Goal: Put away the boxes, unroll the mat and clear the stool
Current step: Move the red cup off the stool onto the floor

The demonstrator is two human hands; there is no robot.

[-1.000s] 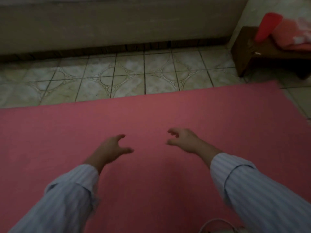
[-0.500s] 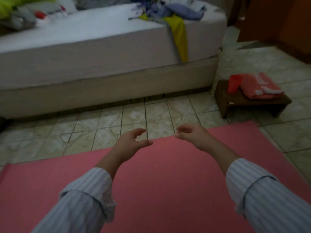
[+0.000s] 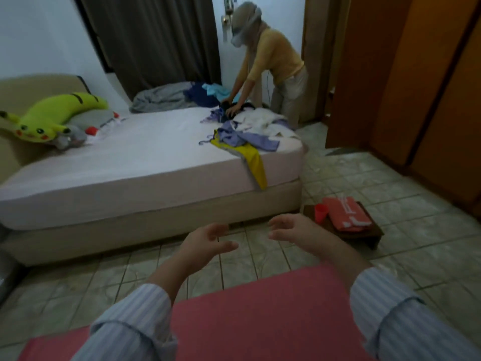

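Observation:
The pink mat point(image 3: 255, 313) lies flat and unrolled on the tiled floor under my forearms. My left hand point(image 3: 205, 242) and my right hand point(image 3: 294, 230) hover in the air in front of me, fingers loosely spread, holding nothing. To the right stands a low brown wooden stool point(image 3: 364, 237) at the bed's corner. On it sit a red cup point(image 3: 320, 211) and a folded red cloth point(image 3: 346, 213).
A low bed point(image 3: 145, 178) with a white sheet runs across the back, with a clothes pile point(image 3: 247, 131) and a yellow plush toy point(image 3: 46, 118) on it. Another person point(image 3: 270, 61) bends over the far corner. Wooden wardrobe doors point(image 3: 416, 87) line the right.
The view has tilted up from the mat to the whole room. Both hands have risen off the mat and now hover over the tiles near the bed.

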